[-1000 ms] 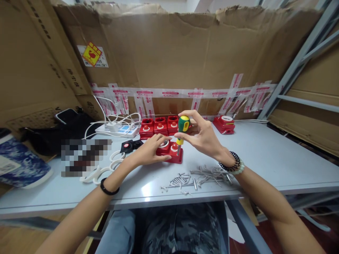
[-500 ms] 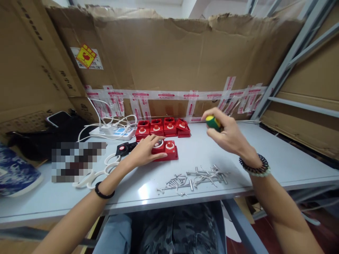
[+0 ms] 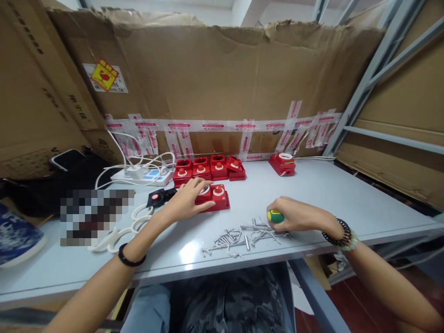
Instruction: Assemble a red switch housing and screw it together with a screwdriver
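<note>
My left hand (image 3: 185, 200) lies with fingers stretched over the left side of a red switch box (image 3: 215, 199) with round buttons, on the grey table (image 3: 347, 199). My right hand (image 3: 294, 216) is closed around a stubby green and yellow screwdriver (image 3: 275, 216) and rests low on the table. It sits just right of a loose pile of metal screws (image 3: 243, 233) near the front edge. The screwdriver's blade is hidden by my fingers.
A row of red switch boxes (image 3: 207, 169) stands behind, another red box (image 3: 283, 163) farther right. A black part (image 3: 157, 196), white power strip (image 3: 144, 175) with cables, and white cord (image 3: 121, 229) lie left. Cardboard walls the back; a metal shelf frame (image 3: 367, 69) rises at right.
My right hand has lifted the screwdriver off the red box, swung it right and brought it down beside the screws. My left hand has stayed on the box.
</note>
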The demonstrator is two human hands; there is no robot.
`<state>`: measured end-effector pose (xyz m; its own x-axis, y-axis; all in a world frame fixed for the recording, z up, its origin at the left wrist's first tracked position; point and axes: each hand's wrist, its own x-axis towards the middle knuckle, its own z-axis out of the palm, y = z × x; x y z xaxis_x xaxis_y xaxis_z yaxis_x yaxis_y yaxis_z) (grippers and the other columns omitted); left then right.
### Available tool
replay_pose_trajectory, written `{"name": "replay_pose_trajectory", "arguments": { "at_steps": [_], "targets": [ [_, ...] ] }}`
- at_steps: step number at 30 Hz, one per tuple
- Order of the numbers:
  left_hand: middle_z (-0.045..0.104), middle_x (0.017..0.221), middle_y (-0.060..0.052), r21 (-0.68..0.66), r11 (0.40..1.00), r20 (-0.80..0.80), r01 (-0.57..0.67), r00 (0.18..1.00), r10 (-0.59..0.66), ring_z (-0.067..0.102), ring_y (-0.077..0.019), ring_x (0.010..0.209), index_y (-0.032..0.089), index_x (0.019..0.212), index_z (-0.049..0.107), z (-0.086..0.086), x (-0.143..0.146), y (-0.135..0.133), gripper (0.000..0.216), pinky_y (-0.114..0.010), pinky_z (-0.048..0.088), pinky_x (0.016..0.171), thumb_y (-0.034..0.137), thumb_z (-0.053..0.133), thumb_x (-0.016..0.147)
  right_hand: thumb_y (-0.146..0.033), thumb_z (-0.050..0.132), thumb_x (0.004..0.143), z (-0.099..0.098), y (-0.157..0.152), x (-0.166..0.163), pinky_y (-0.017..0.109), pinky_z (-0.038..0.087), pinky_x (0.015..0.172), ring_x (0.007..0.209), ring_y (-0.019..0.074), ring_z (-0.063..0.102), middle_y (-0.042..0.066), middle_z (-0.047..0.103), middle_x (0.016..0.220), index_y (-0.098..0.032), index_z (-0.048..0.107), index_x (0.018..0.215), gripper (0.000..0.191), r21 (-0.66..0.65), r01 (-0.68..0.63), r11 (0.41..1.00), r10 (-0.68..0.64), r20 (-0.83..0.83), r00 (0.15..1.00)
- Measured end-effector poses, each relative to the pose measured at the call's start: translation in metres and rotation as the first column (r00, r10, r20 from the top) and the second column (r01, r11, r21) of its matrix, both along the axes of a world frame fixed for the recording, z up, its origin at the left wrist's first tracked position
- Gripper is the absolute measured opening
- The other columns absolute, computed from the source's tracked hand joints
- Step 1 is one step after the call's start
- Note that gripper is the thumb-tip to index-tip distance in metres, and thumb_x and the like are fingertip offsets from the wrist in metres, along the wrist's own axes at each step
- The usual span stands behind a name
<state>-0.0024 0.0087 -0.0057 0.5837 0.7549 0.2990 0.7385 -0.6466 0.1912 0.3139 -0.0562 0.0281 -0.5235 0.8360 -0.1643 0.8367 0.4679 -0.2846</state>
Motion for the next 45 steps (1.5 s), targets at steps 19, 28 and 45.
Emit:
{"name": "replay_pose_trajectory", "arguments": {
  "at_steps": [19, 28, 45],
  "targets": [
    [0.051, 0.129, -0.012, 0.158, 0.986, 0.076, 0.053, 0.995, -0.065, 0.046, -0.0299, 0.121, 0.024, 0.127, 0.047, 0.008, 0.01, -0.009, 0.044, -0.05, 0.035, 0.098, 0.044, 0.056, 0.089, -0.018, 0.055, 0.071, 0.031, -0.003, 0.005, 0.025, 0.027, 0.053, 0.055, 0.0095, 0.039, -0.003, 0.051, 0.058, -0.017, 0.055, 0.066, 0.005, 0.116, 0.002, 0.993, 0.008, -0.08, 0.997],
    [0.069, 0.081, 0.0, 0.019, 0.939, 0.215, 0.342, 0.916, -0.338, 0.063, -0.0155, 0.075, 0.019, 0.101, 0.062, 0.029, 0.094, -0.043, 0.016, -0.035, 0.041, 0.082, 0.03, 0.057, 0.091, -0.021, 0.057, 0.075, 0.031, 0.003, -0.001, 0.024, 0.033, 0.057, 0.06, 0.0108, 0.047, -0.001, 0.06, 0.065, -0.015, 0.062, 0.073, 0.008, 0.123, -0.04, 0.992, 0.067, -0.223, 0.973],
    [0.071, 0.092, -0.004, 0.148, 0.957, 0.144, 0.248, 0.952, -0.269, 0.064, -0.018, 0.085, 0.019, 0.093, 0.066, 0.073, 0.056, -0.032, 0.016, -0.031, 0.05, 0.078, 0.019, 0.051, 0.092, -0.03, 0.057, 0.08, 0.018, -0.009, 0.033, 0.026, 0.036, 0.061, 0.062, 0.0133, 0.05, 0.001, 0.062, 0.067, -0.016, 0.064, 0.073, 0.017, 0.131, 0.093, 0.987, -0.066, -0.197, 0.978]
  ]
}}
